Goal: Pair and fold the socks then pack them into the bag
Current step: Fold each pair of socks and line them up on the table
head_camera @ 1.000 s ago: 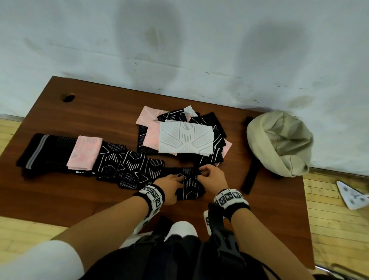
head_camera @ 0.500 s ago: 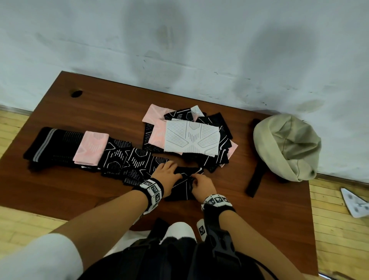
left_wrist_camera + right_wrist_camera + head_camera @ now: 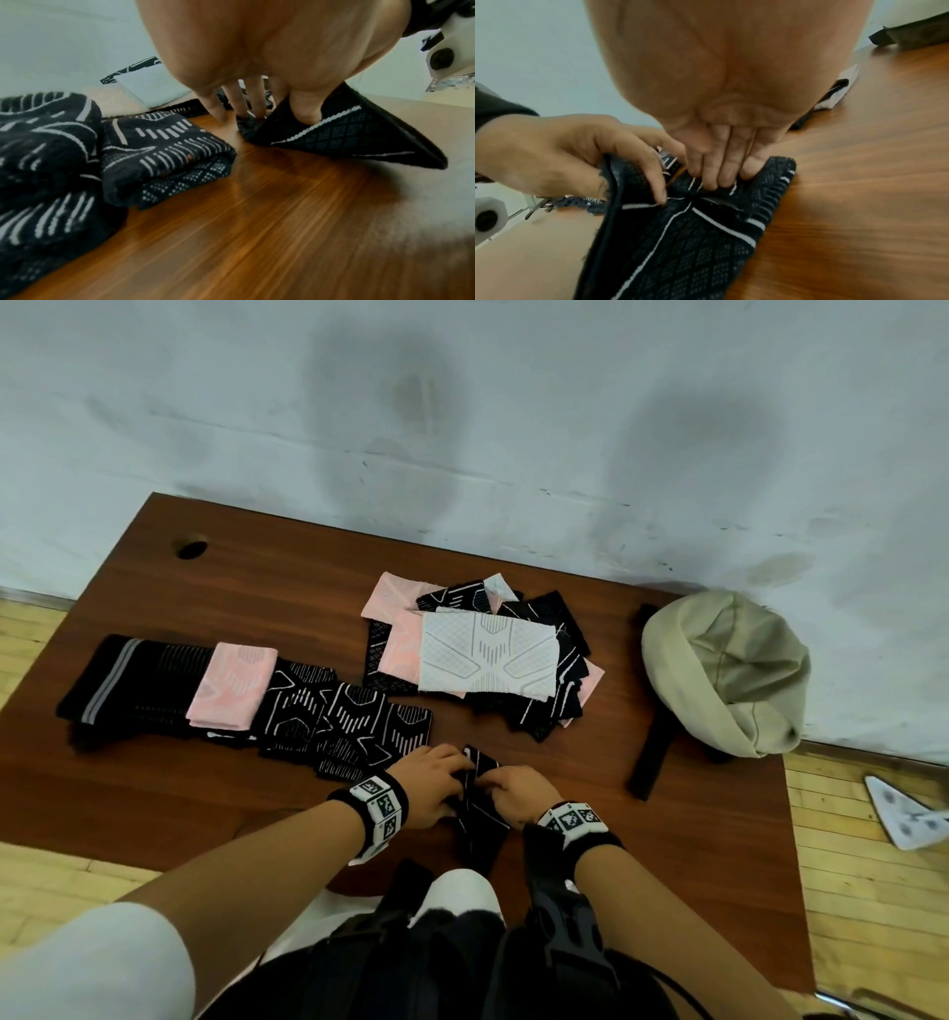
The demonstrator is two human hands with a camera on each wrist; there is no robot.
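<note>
While both my left hand (image 3: 430, 785) and right hand (image 3: 516, 797) pinch the black sock (image 3: 480, 814) at the near edge of the table (image 3: 215, 603), I am mid-fold, and next I should press it flat and set it beside the folded row (image 3: 328, 716)

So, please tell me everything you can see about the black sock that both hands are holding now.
The black sock is knitted, with thin white lines and a dotted diamond pattern. It lies lengthwise toward the person near the front edge of the brown table, its near end hanging over that edge. The left hand and the right hand pinch its far end, lifting it slightly. It lies apart from the other socks.
</note>
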